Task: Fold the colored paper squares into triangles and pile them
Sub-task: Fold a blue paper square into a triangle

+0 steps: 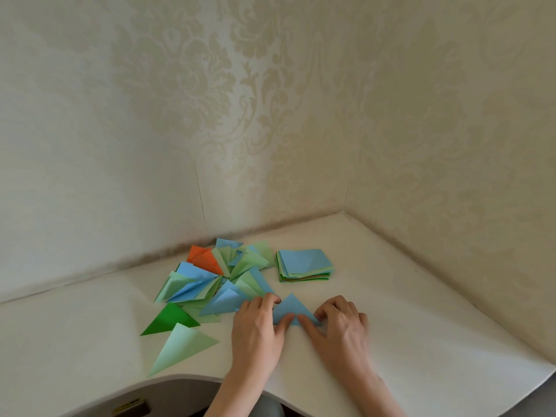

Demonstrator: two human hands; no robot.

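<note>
The wall [270, 100] ahead of my fingers is papered in cream with a raised damask pattern, and it meets a second wall in a corner beyond them. Under my hands the table [421, 326] is a smooth, matte off-white surface with a curved near edge; its far right part runs out of view.

Left of and beyond my left fingers lies the pile [210, 278], a loose heap of thin, flat folded triangles in light green, light blue, one orange and one dark green, overlapping so much that I cannot count them or trace most edges. Beyond my right fingers, apart from them, sits the stack [304, 264] of unfolded squares, blue on top, with green and a hint of orange in the edges below.

Between my hands is the blue triangle [290, 305], lying flat with its point away from me. My left hand [258, 326] presses its left side, thumb on the lower edge, other fingers bent at the left corner. My right hand [343, 323] presses the lower right, thumb on the paper, fingers curled at the corner. Both lower corners are hidden under my fingers, so whether I pinch them I cannot tell. My forearms are cut off at the bottom.
</note>
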